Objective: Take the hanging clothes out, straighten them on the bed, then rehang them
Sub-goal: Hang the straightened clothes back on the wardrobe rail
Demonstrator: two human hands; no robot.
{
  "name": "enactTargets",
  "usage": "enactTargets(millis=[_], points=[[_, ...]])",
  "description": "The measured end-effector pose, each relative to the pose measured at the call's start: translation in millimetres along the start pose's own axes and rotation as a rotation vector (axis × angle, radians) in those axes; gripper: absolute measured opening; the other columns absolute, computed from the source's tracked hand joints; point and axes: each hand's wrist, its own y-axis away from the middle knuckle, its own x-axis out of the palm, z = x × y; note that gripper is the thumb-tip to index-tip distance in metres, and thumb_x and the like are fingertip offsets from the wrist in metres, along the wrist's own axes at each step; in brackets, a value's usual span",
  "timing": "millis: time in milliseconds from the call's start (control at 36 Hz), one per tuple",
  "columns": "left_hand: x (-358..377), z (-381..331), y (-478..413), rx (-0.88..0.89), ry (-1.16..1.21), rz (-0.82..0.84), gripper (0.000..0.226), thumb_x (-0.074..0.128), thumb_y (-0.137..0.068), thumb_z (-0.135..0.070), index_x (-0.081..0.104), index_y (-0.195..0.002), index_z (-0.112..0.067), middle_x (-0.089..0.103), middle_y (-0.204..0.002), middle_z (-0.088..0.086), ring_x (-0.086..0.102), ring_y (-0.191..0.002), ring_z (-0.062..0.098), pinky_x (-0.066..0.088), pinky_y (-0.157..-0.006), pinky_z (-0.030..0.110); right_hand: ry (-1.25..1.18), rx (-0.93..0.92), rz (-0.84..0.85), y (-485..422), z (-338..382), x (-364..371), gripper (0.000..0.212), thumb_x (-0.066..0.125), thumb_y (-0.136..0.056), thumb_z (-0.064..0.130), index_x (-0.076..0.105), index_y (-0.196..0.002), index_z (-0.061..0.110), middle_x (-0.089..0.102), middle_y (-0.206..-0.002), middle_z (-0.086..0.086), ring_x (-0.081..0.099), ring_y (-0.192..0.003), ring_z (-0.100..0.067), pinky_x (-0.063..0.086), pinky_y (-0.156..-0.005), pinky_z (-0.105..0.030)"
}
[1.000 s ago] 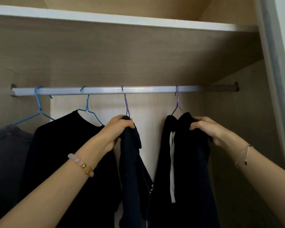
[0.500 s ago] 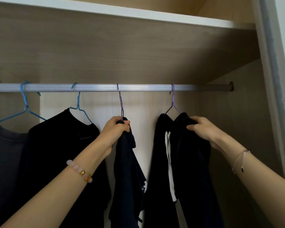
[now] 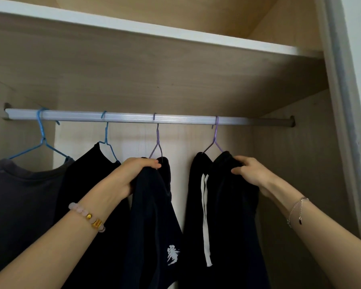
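Two hands reach up beneath the rail (image 3: 123, 117), which runs level just above them. The left hand (image 3: 133, 176) curls its fingers round the top of a dark garment (image 3: 154, 215). The right hand (image 3: 250, 174) grips the top of dark trousers (image 3: 227, 205). Both pieces hang lengthwise straight down from purple hangers. Further left of the left hand hang a black top (image 3: 88, 184) and a grey shirt (image 3: 19, 195).

Four garments (image 3: 227, 205) hang side by side on rail (image 3: 129, 118) under shelf (image 3: 175, 39).
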Motion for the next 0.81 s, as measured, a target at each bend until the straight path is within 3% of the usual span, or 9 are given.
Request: enactTargets(millis=[83, 222, 528, 639, 806], points=[[-6.2, 0.8, 1.8, 0.016, -0.032, -0.028, 0.009, 0.066, -0.082, -0.010, 0.067, -0.089, -0.013, 0.065, -0.083, 0.007, 0.061, -0.077, 0.021, 0.048, -0.064, 0.028, -0.023, -0.019, 0.021, 0.0, 4.7, 8.2, 0.045, 0.049, -0.094, -0.004, 0.052, -0.137, 0.012, 0.063, -0.106, -0.006, 0.062, -0.088, -0.019, 0.046, -0.083, -0.027], [-14.5, 0.5, 1.9, 0.044, -0.066, -0.054, 0.017, 0.058, -0.082, -0.008, 0.070, -0.090, -0.017, 0.065, -0.091, 0.009, 0.060, -0.088, 0.023, 0.049, -0.068, 0.029, -0.051, -0.043, 0.078, 2.4, 12.0, 23.1, 0.046, 0.050, -0.093, -0.003, 0.054, -0.136, 0.012, 0.065, -0.110, -0.006, 0.062, -0.098, -0.021, 0.045, -0.086, -0.027], [-33.0, -2.1, 8.0, 0.034, -0.055, -0.102, 0.017, 0.052, -0.082, -0.002, 0.065, -0.075, -0.010, 0.060, -0.079, 0.009, 0.056, -0.072, 0.022, 0.046, -0.061, 0.028, -0.045, -0.113, 0.211, 2.9, 30.1, 54.9, 0.045, 0.053, -0.089, -0.003, 0.059, -0.132, 0.012, 0.068, -0.120, -0.006, 0.064, -0.112, -0.021, 0.046, -0.100, -0.026], [-42.9, -2.9, 10.2, 0.043, -0.064, -0.129, 0.018, 0.050, -0.081, 0.000, 0.064, -0.074, -0.009, 0.060, -0.078, 0.010, 0.056, -0.072, 0.023, 0.045, -0.061, 0.029, -0.043, -0.132, 0.285, 3.8, 42.0, 65.6, 0.043, 0.054, -0.089, -0.002, 0.062, -0.129, 0.013, 0.069, -0.118, -0.008, 0.066, -0.104, -0.020, 0.051, -0.087, -0.020], [-52.9, -4.9, 17.2, 0.082, -0.079, -0.180, 0.018, 0.050, -0.080, 0.001, 0.064, -0.073, -0.009, 0.059, -0.075, 0.011, 0.056, -0.068, 0.023, 0.047, -0.061, 0.029, -0.099, -0.162, 0.304, 10.3, 42.0, 78.8, 0.040, 0.054, -0.092, 0.002, 0.060, -0.130, 0.014, 0.069, -0.114, -0.004, 0.065, -0.099, -0.016, 0.049, -0.080, -0.011]])
